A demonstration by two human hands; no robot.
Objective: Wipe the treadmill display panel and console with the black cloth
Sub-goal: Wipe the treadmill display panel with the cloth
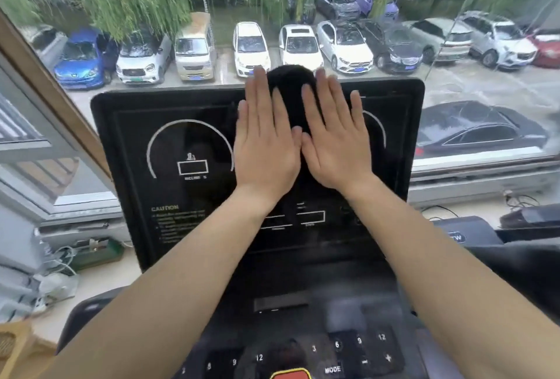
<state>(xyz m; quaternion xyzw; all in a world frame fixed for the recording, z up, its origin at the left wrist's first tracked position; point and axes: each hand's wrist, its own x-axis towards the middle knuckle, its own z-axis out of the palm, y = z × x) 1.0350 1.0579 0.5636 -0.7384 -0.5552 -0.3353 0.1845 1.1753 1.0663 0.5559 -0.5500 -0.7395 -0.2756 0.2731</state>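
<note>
Pressing flat with both palms, a person's left hand (262, 142) and right hand (335, 139) lie side by side, thumbs touching, fingers spread open rather than curled, pinning a black cloth (291, 91) against the upper middle of a treadmill display panel (169, 136); neither hand grasps the cloth, which bulges up past the panel's top edge between the fingertips. Below the bare forearms sits the console (342, 345) with its numbered keys and a MODE button (332, 369), while parked cars (251, 48) fill the lot seen through the window (485, 91) behind the panel.
</note>
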